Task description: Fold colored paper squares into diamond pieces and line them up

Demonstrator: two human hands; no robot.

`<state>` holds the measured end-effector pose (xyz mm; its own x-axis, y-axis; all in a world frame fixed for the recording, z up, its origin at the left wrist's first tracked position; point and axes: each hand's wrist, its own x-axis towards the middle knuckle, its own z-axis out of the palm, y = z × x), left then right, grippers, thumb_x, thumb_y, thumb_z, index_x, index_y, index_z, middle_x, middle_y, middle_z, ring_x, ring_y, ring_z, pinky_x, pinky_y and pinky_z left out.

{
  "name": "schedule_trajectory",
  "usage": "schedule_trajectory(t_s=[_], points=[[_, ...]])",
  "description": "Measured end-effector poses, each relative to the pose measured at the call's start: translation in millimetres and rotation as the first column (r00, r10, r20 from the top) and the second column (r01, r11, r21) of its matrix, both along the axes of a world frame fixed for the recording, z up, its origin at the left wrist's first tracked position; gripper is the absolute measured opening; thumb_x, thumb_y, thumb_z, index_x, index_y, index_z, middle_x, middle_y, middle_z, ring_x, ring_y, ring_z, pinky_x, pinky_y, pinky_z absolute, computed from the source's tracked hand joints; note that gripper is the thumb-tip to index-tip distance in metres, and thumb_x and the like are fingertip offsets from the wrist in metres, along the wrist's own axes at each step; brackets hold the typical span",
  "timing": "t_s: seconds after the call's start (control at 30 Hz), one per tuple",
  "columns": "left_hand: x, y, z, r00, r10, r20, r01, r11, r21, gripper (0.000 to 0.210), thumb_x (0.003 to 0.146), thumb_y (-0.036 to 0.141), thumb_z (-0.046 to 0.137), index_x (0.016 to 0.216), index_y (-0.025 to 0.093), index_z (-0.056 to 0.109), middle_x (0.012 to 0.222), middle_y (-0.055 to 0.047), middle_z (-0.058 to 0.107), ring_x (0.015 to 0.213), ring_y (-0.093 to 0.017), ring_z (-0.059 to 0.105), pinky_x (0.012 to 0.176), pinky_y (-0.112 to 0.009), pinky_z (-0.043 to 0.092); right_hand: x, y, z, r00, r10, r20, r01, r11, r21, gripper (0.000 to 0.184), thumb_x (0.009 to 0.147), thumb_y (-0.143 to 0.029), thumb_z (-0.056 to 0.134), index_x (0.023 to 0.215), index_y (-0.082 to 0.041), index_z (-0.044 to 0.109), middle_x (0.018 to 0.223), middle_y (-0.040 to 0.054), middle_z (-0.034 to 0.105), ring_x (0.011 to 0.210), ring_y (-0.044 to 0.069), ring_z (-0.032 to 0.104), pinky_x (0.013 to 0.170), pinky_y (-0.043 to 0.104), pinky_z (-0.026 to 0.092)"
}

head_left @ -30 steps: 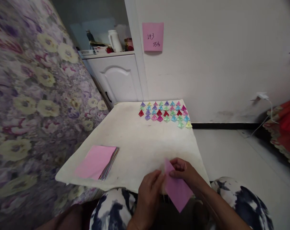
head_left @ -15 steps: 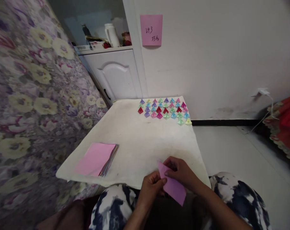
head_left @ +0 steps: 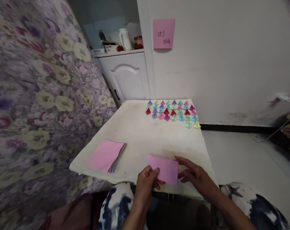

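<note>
A folded pink sheet of paper point(head_left: 167, 171) is held above the near edge of the table, its long side running left to right. My left hand point(head_left: 147, 180) pinches its left end, thumb on top and fingers beneath. At the right end, my right hand point(head_left: 195, 175) has its fingers apart, the fingertips beside or touching the paper's edge. Left of both hands lies a stack of coloured paper point(head_left: 105, 155) with a pink sheet on top. Small folded paper pieces point(head_left: 167, 111) in several colours stand in rows at the table's far right.
The cream-covered table point(head_left: 135, 134) meets the wall at its far side. Left of it hangs a floral curtain point(head_left: 46, 105). A white cabinet point(head_left: 127, 75) with a white jug point(head_left: 125, 39) stands behind. On the wall is a pink note point(head_left: 164, 33).
The pink paper has turned from slanting downward to lying nearly level. My right hand has moved from gripping its upper part to the right end, and its fingers have spread. The view has shifted.
</note>
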<state>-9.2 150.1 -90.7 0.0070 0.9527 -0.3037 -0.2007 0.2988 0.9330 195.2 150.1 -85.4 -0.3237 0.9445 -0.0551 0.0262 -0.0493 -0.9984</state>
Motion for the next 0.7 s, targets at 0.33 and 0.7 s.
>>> schedule_trajectory(t_s=[0.33, 0.7], points=[[5.4, -6.0, 0.3, 0.994, -0.107, 0.029, 0.105, 0.994, 0.042, 0.023, 0.078, 0.038, 0.061, 0.077, 0.016, 0.054, 0.045, 0.005, 0.056, 0.039, -0.010, 0.057, 0.034, -0.013, 0.032, -11.7, -2.6, -0.2, 0.995, 0.044, 0.085, -0.062, 0.974, 0.217, 0.021, 0.083, -0.022, 0.051, 0.095, -0.026, 0.068, 0.097, 0.0039, 0.063, 0.081, 0.017, 0.059, 0.069, 0.030, 0.048], [9.1, -8.6, 0.4, 0.976, -0.202, 0.082, 0.204, 0.979, -0.016, 0.032, 0.070, 0.035, 0.069, 0.092, 0.013, 0.065, 0.069, -0.003, 0.069, 0.051, -0.013, 0.064, 0.037, -0.014, 0.040, -9.9, 1.1, 6.5, 0.997, 0.018, 0.081, -0.034, 0.980, 0.194, 0.005, 0.076, -0.021, 0.063, 0.077, -0.019, 0.068, 0.091, 0.0040, 0.063, 0.077, 0.016, 0.059, 0.064, 0.024, 0.044]])
